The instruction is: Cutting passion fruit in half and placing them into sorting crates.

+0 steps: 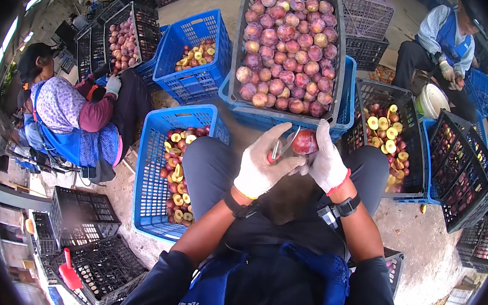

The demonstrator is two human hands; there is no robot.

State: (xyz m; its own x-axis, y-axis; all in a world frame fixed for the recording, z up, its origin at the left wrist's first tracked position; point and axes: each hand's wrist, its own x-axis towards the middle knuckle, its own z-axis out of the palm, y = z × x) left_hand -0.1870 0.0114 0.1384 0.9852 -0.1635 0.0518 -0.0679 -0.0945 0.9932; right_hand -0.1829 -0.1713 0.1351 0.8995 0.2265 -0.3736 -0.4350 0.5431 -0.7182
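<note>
In front of my lap, my right hand (326,158), in a white knit glove, holds a whole dark red plum (305,141). My left hand (262,161), gloved too, is closed around a small metal cutting tool (275,150) with a bit of red on it. The tool's thin blade lies against the plum's left side; its exact kind is hard to make out. Just beyond my hands, a black crate (285,108) full of whole plums rests on a blue crate (344,97). Cut plums with yellow flesh fill a blue crate (145,161) beside my left leg.
Beyond my right knee stands a black crate (359,130) of cut plums, with a white bucket (432,100) behind it. Co-workers sit at left (76,109) and far right (448,37). Black crates (85,214) and a red scoop (70,277) lie at lower left.
</note>
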